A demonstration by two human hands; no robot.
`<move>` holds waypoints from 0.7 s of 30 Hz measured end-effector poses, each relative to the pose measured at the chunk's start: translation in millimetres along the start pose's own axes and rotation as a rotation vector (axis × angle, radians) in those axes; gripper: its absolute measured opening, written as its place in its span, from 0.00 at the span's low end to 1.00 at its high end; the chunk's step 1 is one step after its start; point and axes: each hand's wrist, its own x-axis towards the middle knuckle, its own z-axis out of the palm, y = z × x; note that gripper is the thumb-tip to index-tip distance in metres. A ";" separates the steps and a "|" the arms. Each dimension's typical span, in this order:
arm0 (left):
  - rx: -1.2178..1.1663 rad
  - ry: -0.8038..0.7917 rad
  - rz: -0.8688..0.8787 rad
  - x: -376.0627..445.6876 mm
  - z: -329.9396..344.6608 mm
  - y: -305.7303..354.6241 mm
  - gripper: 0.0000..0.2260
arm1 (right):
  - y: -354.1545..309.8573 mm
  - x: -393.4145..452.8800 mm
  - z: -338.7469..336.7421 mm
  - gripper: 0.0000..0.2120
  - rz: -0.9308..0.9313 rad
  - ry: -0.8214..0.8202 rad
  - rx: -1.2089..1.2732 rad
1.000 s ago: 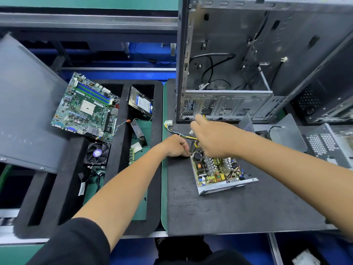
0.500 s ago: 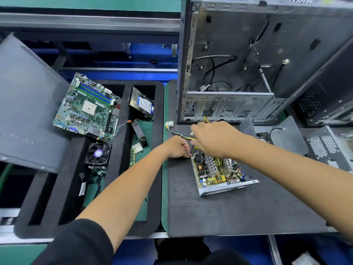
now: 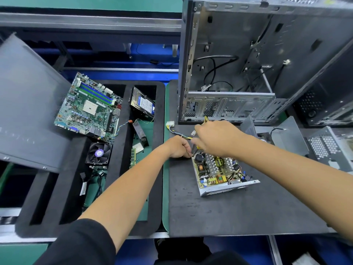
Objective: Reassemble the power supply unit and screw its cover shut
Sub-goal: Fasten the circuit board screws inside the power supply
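The power supply unit (image 3: 219,174) lies open on the dark mat, its circuit board and heat sinks exposed in a silver tray. Its yellow and black cable bundle (image 3: 176,131) runs left from the far corner to a white connector (image 3: 170,123). My left hand (image 3: 178,147) is curled at the unit's far left corner, fingers closed against the casing edge there. My right hand (image 3: 215,138) hovers over the far end of the board and grips the cables where they leave the unit. The grey cover (image 3: 286,136) lies to the right, behind my right forearm.
An empty computer case (image 3: 248,64) stands just behind the unit. A black foam tray (image 3: 160,169) at left holds a motherboard (image 3: 89,108), hard drive (image 3: 143,104) and fan (image 3: 98,153). A perforated metal bracket (image 3: 328,148) sits far right, a grey side panel (image 3: 24,102) far left.
My right hand has slid slightly nearer along the cables toward the unit's far edge. My left hand stays at the same corner. The unit has not moved.
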 end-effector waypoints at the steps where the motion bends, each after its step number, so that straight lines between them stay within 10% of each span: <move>1: 0.002 0.002 -0.004 0.1 -0.2 0.1 0.13 | 0.6 -1.6 -1.6 0.11 -0.011 -0.033 0.083; 14: 0.037 -0.005 0.039 -12.4 7.9 2.5 0.09 | -0.9 -1.7 -4.8 0.18 0.058 0.007 -0.039; 21: 0.039 -0.048 0.104 -30.5 15.1 -11.8 0.27 | -3.6 0.4 -10.1 0.08 -0.040 -0.109 0.180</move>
